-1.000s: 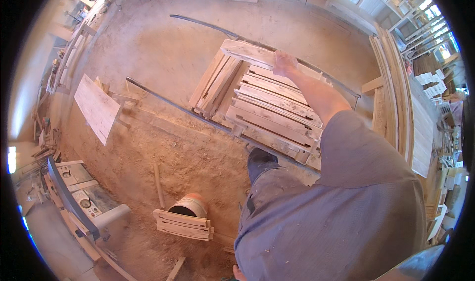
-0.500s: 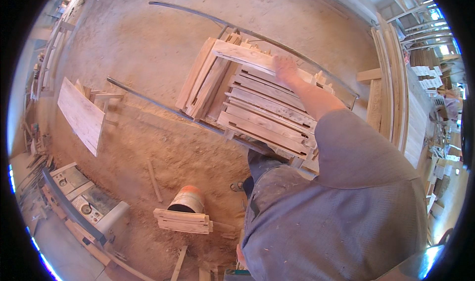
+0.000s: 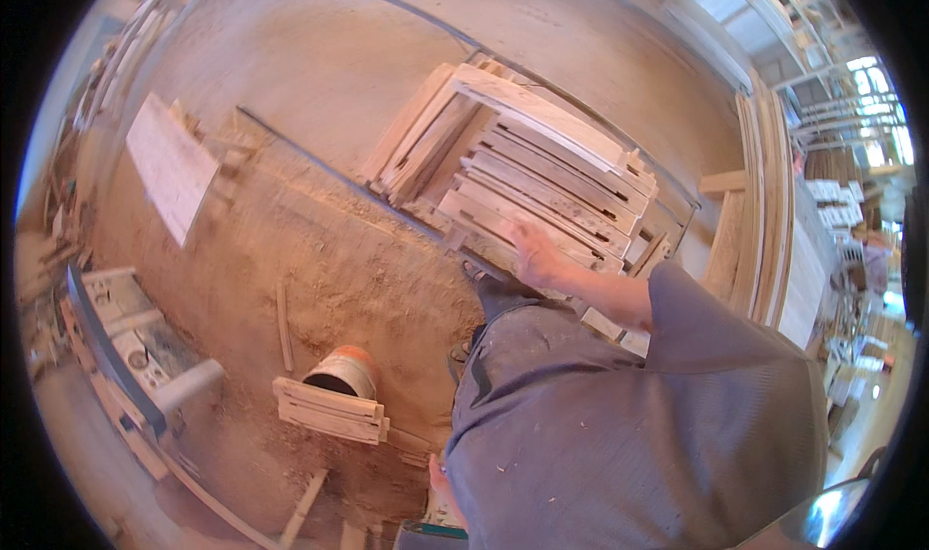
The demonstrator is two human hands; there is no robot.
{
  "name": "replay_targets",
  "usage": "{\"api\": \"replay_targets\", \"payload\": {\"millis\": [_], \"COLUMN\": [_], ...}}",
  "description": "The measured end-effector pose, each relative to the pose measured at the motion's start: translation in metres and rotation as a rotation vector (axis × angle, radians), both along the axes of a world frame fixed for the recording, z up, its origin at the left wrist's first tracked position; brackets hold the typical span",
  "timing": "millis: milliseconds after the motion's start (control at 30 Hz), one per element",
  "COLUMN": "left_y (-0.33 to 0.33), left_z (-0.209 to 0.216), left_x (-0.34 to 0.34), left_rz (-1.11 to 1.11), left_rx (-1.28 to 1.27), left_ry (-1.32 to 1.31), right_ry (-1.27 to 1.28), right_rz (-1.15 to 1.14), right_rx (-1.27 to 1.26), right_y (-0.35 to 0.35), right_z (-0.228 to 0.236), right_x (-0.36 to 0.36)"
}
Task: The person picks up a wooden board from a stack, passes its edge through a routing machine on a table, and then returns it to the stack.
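Note:
My right hand is over the near end of a row of slotted wooden slats, fingers stretched out and slightly blurred. I cannot tell whether it touches the slat below. The slats lie side by side on a low stand of dark metal rails. A loose pale board rests across the far side of the stack, and more boards lean upright at its left end. Low in the picture, part of my left hand shows beside my clothing, next to a green-edged object; its fingers are mostly hidden.
An orange-and-white bucket lies on the dusty floor behind a small bundle of slats. A pale panel leans at the left. Long planks are stacked at the right. A machine with dials sits lower left.
My right hand has left the pale board on the far side and moved back toward me, over the nearer slats. The view has shifted a little, and more of my left hand shows.

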State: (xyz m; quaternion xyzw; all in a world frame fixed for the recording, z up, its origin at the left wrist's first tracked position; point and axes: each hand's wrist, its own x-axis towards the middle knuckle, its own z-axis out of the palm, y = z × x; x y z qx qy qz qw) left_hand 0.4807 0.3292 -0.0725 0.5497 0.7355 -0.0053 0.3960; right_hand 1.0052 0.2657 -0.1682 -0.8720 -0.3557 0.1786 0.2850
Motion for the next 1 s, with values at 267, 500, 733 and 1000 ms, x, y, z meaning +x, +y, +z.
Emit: {"api": "replay_targets", "payload": {"millis": [267, 500, 733, 1000], "left_y": [-0.011, -0.086, -0.099, -0.089], "left_z": [-0.009, -0.027, -0.037, -0.010], "left_x": [-0.174, -0.312, -0.342, -0.341], "left_rz": [0.013, 0.343, 0.618, 1.046], "left_rx": [0.077, 0.078, 0.023, -0.121], "left_ry": [-0.061, -0.133, -0.124, -0.053], "right_ry": [0.073, 0.109, 0.436, 0.522], "right_rz": [0.771, 0.862, 0.950, 0.759], "right_rx": [-0.374, -0.432, -0.578, -0.717], "right_y": [0.079, 0.154, 0.287, 0.447], "right_z": [0.020, -0.002, -0.056, -0.179], "right_x": [-0.205, -0.403, -0.577, -0.742]}}
